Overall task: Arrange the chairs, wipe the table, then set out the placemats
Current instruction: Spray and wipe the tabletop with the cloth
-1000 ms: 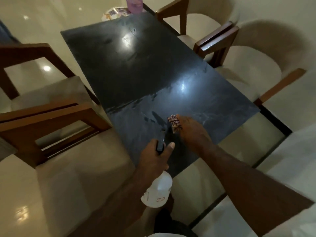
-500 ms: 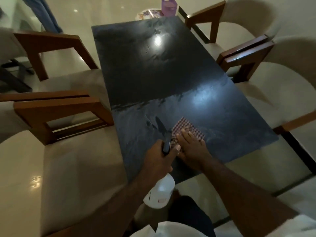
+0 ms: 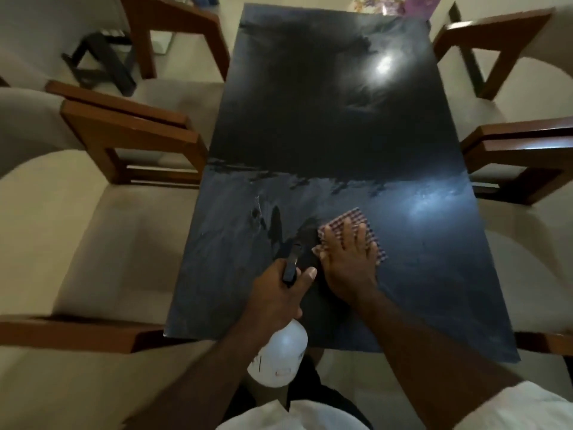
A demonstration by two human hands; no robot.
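Checkered cloth lies flat on dark (wet-streaked) table.

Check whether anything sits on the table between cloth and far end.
Nothing visible. Right hand lies flat on the cloth; the table beyond shows only streaks and glare. Left hand holds the spray bottle beside it.

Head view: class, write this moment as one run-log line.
stage: table wipe | left hand: grips spray bottle | right hand: presses checked cloth flat
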